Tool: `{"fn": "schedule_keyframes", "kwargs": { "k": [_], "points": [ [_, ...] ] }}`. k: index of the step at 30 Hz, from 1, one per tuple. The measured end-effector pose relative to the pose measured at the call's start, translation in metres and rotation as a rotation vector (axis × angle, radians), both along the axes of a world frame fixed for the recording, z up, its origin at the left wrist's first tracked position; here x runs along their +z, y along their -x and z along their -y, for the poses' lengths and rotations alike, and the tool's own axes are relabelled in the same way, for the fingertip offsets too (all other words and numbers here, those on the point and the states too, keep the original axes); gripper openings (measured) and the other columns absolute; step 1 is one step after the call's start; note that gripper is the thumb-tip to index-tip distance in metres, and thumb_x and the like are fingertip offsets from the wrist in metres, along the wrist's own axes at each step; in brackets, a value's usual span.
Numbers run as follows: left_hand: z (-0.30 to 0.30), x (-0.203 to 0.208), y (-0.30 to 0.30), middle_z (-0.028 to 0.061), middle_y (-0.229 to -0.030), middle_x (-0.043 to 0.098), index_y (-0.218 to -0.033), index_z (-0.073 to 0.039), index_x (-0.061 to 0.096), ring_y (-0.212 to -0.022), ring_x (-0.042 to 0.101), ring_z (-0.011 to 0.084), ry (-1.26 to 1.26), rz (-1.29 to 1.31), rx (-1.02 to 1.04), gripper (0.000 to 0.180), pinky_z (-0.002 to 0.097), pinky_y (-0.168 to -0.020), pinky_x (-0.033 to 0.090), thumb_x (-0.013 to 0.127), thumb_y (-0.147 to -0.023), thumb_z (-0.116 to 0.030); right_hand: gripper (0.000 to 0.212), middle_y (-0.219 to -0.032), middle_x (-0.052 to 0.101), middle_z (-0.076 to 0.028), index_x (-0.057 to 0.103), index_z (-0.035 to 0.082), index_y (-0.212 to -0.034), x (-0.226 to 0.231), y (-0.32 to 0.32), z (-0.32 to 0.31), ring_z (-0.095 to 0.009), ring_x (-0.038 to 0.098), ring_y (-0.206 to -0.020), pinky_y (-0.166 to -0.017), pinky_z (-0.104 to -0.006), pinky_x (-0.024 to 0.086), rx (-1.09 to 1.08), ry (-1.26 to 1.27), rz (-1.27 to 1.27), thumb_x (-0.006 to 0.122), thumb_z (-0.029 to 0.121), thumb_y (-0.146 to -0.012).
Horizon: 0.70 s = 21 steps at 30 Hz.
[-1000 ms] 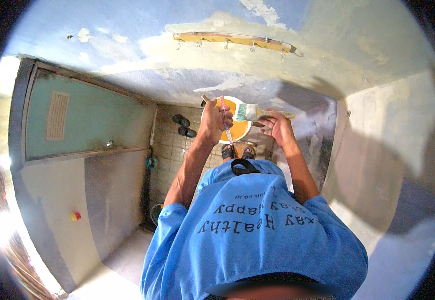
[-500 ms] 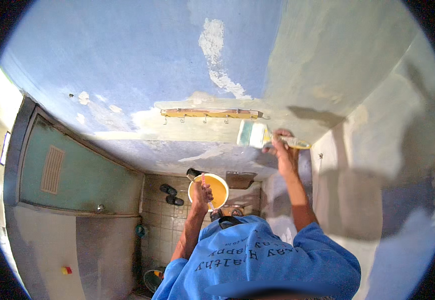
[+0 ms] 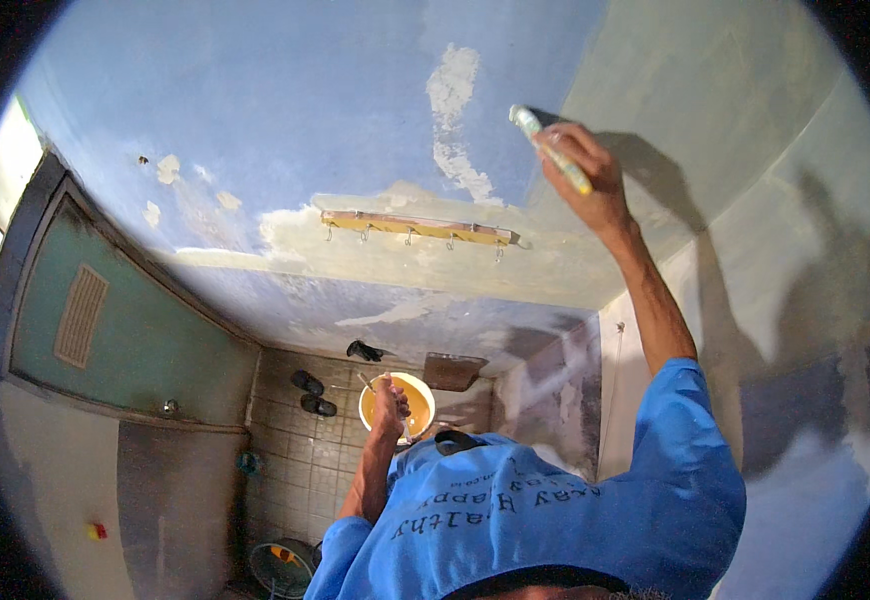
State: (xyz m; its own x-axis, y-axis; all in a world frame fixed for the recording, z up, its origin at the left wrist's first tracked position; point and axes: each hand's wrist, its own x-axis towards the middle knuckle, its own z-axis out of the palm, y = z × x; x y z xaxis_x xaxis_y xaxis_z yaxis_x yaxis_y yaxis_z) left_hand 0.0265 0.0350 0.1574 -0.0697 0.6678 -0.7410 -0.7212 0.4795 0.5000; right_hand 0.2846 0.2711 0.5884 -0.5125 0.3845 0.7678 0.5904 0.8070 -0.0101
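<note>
High on the wall [image 3: 325, 120], my right hand [image 3: 595, 180] is closed round the handle of a wide paintbrush [image 3: 527, 124]. The brush shows edge-on, its bristle end at the blue paint close to the pale painted area; a dark shadow falls beside it. Lower down, my left hand [image 3: 391, 405] is closed on the handle of a white bucket [image 3: 432, 415] with yellow-orange showing inside. A thin stick-like piece sticks out past my fingers over the rim. Below the brush, a wooden hook rack [image 3: 420, 226] is fixed to the wall.
White filler patches [image 3: 452, 90] mark the blue wall. At left stands a green door [image 3: 135, 330] with a vent. Dark slippers [image 3: 315, 393], a black item [image 3: 364, 351] and a brown board [image 3: 455, 371] are low down by the tiled floor [image 3: 300, 440]. A dark tub [image 3: 283, 572] sits near the lower left.
My right hand has carried the paintbrush up from beside the rack's right end to the blue wall, turning it edge-on. My left hand keeps hold of the bucket. The view has shifted slightly.
</note>
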Motion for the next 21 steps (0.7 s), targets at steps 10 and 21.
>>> {"fn": "schedule_keyframes", "kwargs": {
  "k": [10, 21],
  "points": [
    [0.006, 0.019, 0.0, -0.0039, -0.056, 0.041, -0.072, -0.019, 0.043, -0.043, 0.033, 0.0099, -0.048, -0.007, 0.031, 0.043, 0.0269, -0.042, 0.029, 0.05, -0.092, -0.057, 0.033, -0.112, 0.067, -0.008, 0.067, 0.01, -0.119, 0.083, 0.001, -0.013, -0.025, 0.068, -0.097, -0.08, -0.0338, 0.058, 0.032, -0.487, -0.048, 0.073, 0.008, -0.087],
    [-0.003, 0.004, 0.001, -0.0021, -0.058, 0.043, -0.074, -0.018, 0.044, -0.044, 0.035, 0.0122, 0.032, -0.008, -0.01, 0.04, 0.0298, -0.043, 0.028, 0.047, -0.092, -0.053, 0.031, -0.108, 0.064, -0.009, 0.066, 0.005, -0.115, -0.07, -0.009, 0.006, -0.025, 0.069, -0.093, -0.075, -0.034, 0.059, -0.045, -0.009, 0.064, 0.071, 0.002, -0.085]
  ]
}}
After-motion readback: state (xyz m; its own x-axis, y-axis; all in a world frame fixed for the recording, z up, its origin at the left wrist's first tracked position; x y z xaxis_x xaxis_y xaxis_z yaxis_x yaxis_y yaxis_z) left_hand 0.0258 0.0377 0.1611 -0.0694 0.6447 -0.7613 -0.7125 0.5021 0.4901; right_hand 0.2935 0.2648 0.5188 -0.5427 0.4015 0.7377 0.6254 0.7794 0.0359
